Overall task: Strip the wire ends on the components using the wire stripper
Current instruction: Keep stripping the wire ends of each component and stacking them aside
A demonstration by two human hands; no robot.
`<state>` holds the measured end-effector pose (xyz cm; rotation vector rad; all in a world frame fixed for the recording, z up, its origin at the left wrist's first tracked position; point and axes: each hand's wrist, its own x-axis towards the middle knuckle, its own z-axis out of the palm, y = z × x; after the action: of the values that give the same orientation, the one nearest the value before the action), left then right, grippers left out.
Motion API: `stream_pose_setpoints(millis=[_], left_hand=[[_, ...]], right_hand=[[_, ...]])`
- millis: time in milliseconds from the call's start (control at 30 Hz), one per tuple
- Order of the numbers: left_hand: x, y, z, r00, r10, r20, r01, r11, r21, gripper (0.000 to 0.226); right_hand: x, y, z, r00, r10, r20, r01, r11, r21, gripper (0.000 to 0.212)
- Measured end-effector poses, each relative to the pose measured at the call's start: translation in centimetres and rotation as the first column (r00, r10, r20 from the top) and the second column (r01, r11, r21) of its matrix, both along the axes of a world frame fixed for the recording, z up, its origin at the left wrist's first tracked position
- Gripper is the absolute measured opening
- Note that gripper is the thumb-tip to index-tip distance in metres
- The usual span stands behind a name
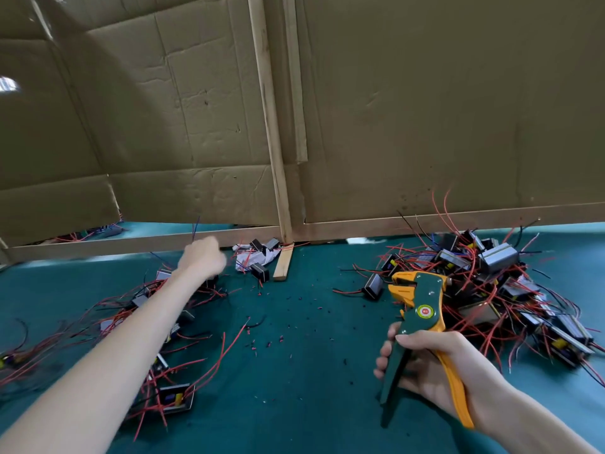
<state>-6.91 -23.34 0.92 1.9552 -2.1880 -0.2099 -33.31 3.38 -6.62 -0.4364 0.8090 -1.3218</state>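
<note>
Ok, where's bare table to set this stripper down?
The widest bare patch is the middle of the green mat, between the left scatter of components and the right pile, carrying only insulation scraps. It runs toward you, left of the right hand holding the wire stripper. Crowded: both wire tangles, and the crumpled paper by the wood block.

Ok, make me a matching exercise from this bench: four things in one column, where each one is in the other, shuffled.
Things
1. wire stripper
2. big heap of components
3. short wooden strip
4. insulation scraps

Places
A. lying at the foot of the upright post
B. gripped in the right hand
C. piled on the right of the green mat
D. scattered over the middle of the mat

Pairs: 1-B, 2-C, 3-A, 4-D
</note>
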Motion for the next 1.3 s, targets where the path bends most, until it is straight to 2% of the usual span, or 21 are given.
stream_pose_setpoints(millis=[100, 233, 300, 400, 467, 533, 600, 667, 733, 800, 833, 900, 933, 1033, 1100, 1200, 1300], left_hand=[[2.3, -1.6, -2.9, 0.972, -0.001, 0.236, -0.011, 0.999, 0.047, 0.032], [2.2, -2.0, -4.3, 0.925, 0.021, 0.379, 0.01, 0.997, -0.08, 0.034], [1.7, -2.0, -4.8, 0.919, 0.05, 0.392, -0.004, 0.993, -0.118, 0.031], [1.3, -2.0, -5.3, 0.935, 0.122, 0.333, -0.08, 0.988, -0.135, 0.026], [1.1, -1.9, -5.2, 0.946, 0.139, 0.292, -0.101, 0.985, -0.141, 0.027], [0.7, -1.8, -4.4, 0.97, 0.144, 0.194, -0.11, 0.978, -0.175, 0.033], [0.3, -1.6, -2.5, 0.995, 0.097, 0.014, -0.092, 0.976, -0.199, 0.041], [-0.1, -0.9, 0.2, 0.974, 0.039, -0.225, -0.075, 0.985, -0.154, 0.042], [-0.6, 0.3, 2.6, 0.926, -0.036, -0.375, -0.027, 0.987, -0.161, 0.032], [-1.7, 2.2, 4.0, 0.842, -0.139, -0.521, 0.053, 0.983, -0.176, 0.009], [-2.4, 3.6, 4.3, 0.762, -0.173, -0.624, 0.114, 0.985, -0.132, 0.004], [-3.7, 6.1, 4.0, 0.607, -0.162, -0.778, 0.277, 0.961, 0.016, 0.017], [-4.5, 7.2, 3.5, 0.584, -0.139, -0.8, 0.336, 0.938, 0.082, 0.019], [-6.7, 9.4, 0.8, 0.627, -0.077, -0.775, 0.438, 0.858, 0.269, 0.015], [-7.8, 10.1, -1.1, 0.726, -0.11, -0.679, 0.456, 0.815, 0.356, 0.011], [-8.8, 10.6, -3.0, 0.839, -0.223, -0.496, 0.446, 0.803, 0.394, 0.008], [-8.9, 10.7, -3.1, 0.881, -0.299, -0.366, 0.444, 0.789, 0.425, 0.021]], right_hand=[[0.0, -0.1, -0.1, 1.0, 0.003, -0.008, -0.003, 1.0, 0.015, 0.047], [-0.3, -0.3, -0.6, 1.0, -0.004, -0.001, 0.004, 0.999, 0.033, 0.053], [-0.4, -0.2, -0.5, 1.0, 0.002, 0.006, -0.002, 0.999, 0.034, 0.053], [-0.2, -0.2, -0.4, 1.0, 0.009, 0.007, -0.009, 0.999, 0.042, 0.051], [-0.2, -0.1, -0.3, 1.0, 0.011, 0.007, -0.012, 0.999, 0.042, 0.041], [-0.2, 0.0, -0.1, 1.0, 0.008, 0.01, -0.008, 0.999, 0.035, 0.04], [-0.2, 0.1, -0.1, 1.0, 0.017, 0.002, -0.017, 0.999, 0.032, 0.045], [-0.1, 0.0, -0.1, 1.0, 0.015, -0.009, -0.015, 0.999, 0.036, 0.037], [-0.2, -0.1, -0.3, 1.0, 0.008, -0.009, -0.008, 0.999, 0.038, 0.033], [-0.2, -0.1, -0.2, 1.0, 0.013, -0.007, -0.013, 1.0, 0.026, 0.04], [-0.3, -0.1, -0.2, 1.0, 0.013, -0.008, -0.013, 1.0, 0.021, 0.043], [-0.3, 0.0, -0.1, 1.0, 0.008, -0.011, -0.008, 1.0, 0.011, 0.037], [-0.3, 0.1, 0.0, 1.0, -0.003, -0.014, 0.003, 1.0, 0.006, 0.03], [-0.3, 0.2, 0.1, 0.999, -0.032, -0.019, 0.032, 0.999, 0.007, 0.022], [-0.3, 0.2, 0.2, 0.999, -0.036, -0.011, 0.036, 0.999, 0.01, 0.021], [-0.3, 0.1, 0.2, 0.998, -0.051, -0.024, 0.051, 0.999, 0.012, 0.021], [-0.4, 0.0, 0.0, 0.998, -0.052, -0.025, 0.052, 0.999, 0.014, 0.023]])
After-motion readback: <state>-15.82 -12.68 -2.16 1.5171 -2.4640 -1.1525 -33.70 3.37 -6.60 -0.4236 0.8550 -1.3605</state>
